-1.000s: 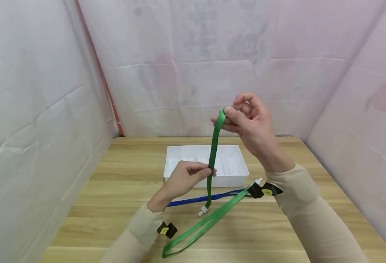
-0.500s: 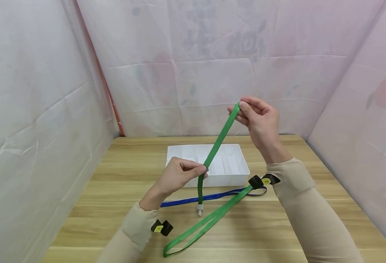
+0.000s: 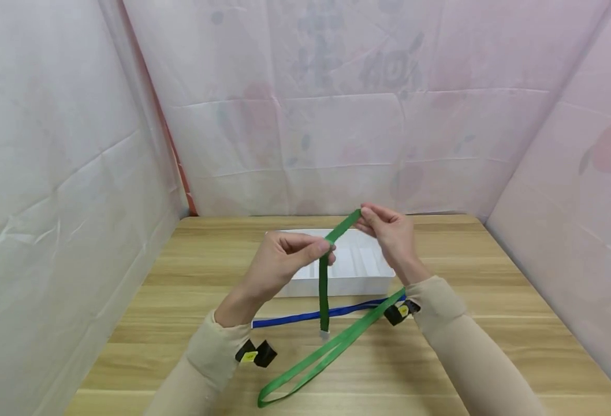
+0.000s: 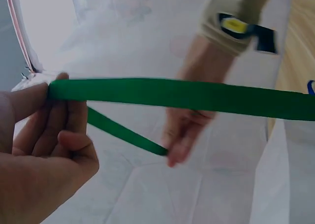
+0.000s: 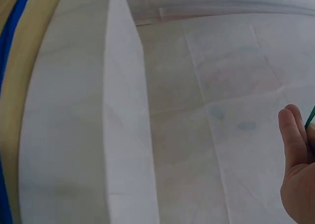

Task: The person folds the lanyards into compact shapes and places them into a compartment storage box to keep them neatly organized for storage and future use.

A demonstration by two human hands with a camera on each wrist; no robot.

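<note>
The green lanyard point(image 3: 324, 289) is held up above the white tray point(image 3: 373, 271), which serves here as the landmark. The left hand point(image 3: 279, 263) pinches the strap between thumb and fingers just over the tray's near-left part, so that the short end hangs straight down in front of the tray, its small white clip point(image 3: 324, 334) just above the table point(image 3: 181, 300). The right hand point(image 3: 391, 231) pinches the same strap a little farther along, above the tray's middle, and the stretch between the two hands runs taut and slanting; holding it at two points seems meant to keep that part straight and under control. From the right hand the strap drops to the table in front of the tray and lies there as a long loop reaching toward the near edge. A blue lanyard point(image 3: 310, 316) lies flat just in front of the tray, passing under the green one. Both forearms wear beige sleeves with small black devices at the wrists.
</note>
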